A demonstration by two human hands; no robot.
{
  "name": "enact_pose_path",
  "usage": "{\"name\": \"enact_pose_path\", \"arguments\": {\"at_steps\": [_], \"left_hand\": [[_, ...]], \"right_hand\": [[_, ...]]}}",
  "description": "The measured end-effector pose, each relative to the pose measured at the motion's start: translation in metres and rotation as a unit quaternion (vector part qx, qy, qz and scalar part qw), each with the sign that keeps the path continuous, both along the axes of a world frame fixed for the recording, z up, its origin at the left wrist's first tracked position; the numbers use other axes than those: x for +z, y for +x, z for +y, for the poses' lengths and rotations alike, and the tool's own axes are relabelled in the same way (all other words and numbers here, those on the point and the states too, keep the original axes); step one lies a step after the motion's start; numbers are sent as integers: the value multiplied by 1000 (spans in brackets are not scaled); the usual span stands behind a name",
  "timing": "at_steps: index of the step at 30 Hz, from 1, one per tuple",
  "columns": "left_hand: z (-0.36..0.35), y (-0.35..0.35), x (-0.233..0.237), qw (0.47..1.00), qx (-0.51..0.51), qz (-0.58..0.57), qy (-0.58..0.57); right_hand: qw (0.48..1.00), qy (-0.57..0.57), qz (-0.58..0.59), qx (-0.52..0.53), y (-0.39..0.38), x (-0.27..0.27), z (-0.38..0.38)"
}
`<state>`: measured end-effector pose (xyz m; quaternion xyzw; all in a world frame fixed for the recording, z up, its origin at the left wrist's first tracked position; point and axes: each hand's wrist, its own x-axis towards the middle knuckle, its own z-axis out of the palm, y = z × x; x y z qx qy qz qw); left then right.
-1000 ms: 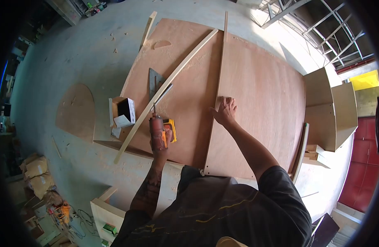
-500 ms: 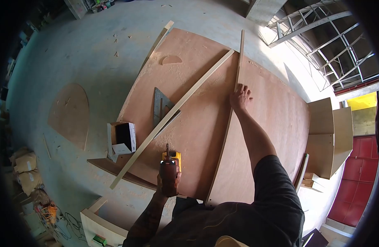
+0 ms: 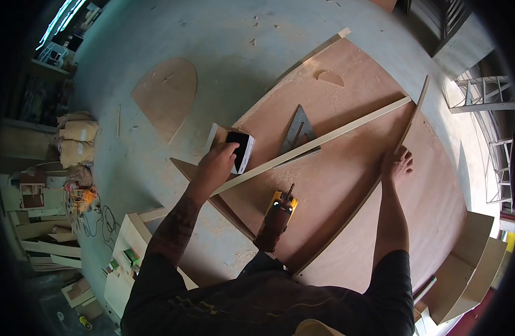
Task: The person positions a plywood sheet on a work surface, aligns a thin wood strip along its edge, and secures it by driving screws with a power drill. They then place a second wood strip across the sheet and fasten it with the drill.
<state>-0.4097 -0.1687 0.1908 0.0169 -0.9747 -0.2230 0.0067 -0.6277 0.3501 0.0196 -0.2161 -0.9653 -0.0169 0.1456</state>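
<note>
At the left edge of the plywood sheet (image 3: 347, 185), the left hand (image 3: 217, 163) lay over the near side of a small open cardboard box (image 3: 241, 147), fingers curled toward its dark mouth. Whether they gripped it or only rested there could not be told. The box looked light and easily crushed, so it would be best held by its side walls rather than its loose flap. Farther right, the right hand (image 3: 397, 163) lay loose, fingers spread, on a long thin strip (image 3: 415, 109) standing on edge across the sheet. The strip looked light but whippy, likely to bow if lifted by one end, so it would be better taken nearer its middle. A drill (image 3: 275, 219) lay unheld between the arms, near a pale batten (image 3: 336, 134) and a set square (image 3: 299, 126). The box's contents were lost in shadow, the left fingertips were hidden, and nothing showed whether the strip was fastened.
</note>
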Motion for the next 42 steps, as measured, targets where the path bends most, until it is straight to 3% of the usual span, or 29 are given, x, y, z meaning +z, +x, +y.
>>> {"name": "enact_pose_path", "arguments": {"at_steps": [3,5,7,15,17,21,25,28,30,32,33,35,36,38,42], "left_hand": [[-13,-18,-34,987,3,-121,-104],[-22,-28,-65,992,25,-101,-65],[-11,-47,-57,977,69,-176,-103],[-3,-51,-71,981,71,-97,-150],[5,-53,-58,979,77,-96,-164],[-18,-60,-84,975,110,-132,-141],[2,-64,-58,974,151,-154,-76],[13,-58,-48,978,133,-73,-144],[5,-52,-51,992,62,-18,-104],[19,-49,-28,999,48,-1,26],[39,-49,9,983,103,-102,114],[50,-46,31,951,107,-132,260],[54,-47,41,951,119,-127,255],[68,-49,56,882,89,-190,422],[103,-44,73,869,49,-262,416]], "right_hand": [[1000,23,-13,17,6,1,10],[1000,8,6,25,2,-17,19],[1000,0,0,20,2,-11,17],[998,-60,21,28,7,9,7],[998,-59,24,22,10,16,4],[996,-82,-16,26,15,23,1],[993,-109,29,30,18,21,1],[992,-96,77,40,16,13,6],[993,-77,78,40,14,6,10],[990,-58,110,61,16,5,13],[990,-77,105,61,17,13,10],[990,-118,66,51,15,15,7],[989,-127,61,54,14,15,7],[988,-133,56,54,13,13,8],[990,-128,33,43,11,13,11]]}}
